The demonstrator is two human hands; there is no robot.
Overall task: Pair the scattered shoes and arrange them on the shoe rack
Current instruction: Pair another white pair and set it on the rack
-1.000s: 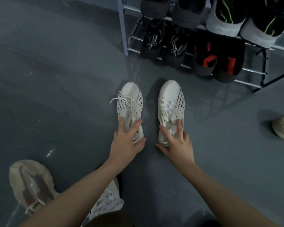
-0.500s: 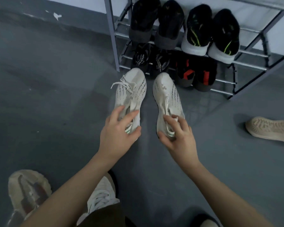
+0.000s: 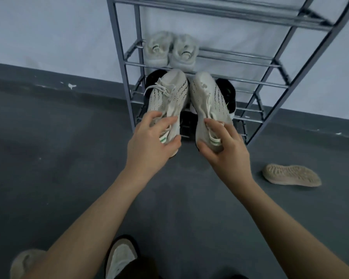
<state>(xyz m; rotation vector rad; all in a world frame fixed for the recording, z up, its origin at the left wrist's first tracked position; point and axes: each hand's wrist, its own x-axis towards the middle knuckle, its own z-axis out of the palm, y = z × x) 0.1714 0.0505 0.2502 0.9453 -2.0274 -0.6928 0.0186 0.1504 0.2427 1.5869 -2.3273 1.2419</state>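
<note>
both white sneakers (image 3: 167, 101), gripped by left hand (image 3: 149, 143) and right hand (image 3: 228, 150), now lifted toward the rack (image 3: 270, 63).

Free shelf (image 3: 236, 57) right of grey pair (image 3: 170, 50).

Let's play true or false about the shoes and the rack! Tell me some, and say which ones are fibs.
1. Each hand holds one white speckled sneaker: left hand, right hand. True.
2. A tan shoe lies sole-up on the floor. True.
3. The shoe rack is made of wood. False: it is grey metal bars.
4. The pale grey pair on the rack sits on the floor. False: it rests on a shelf.
</note>
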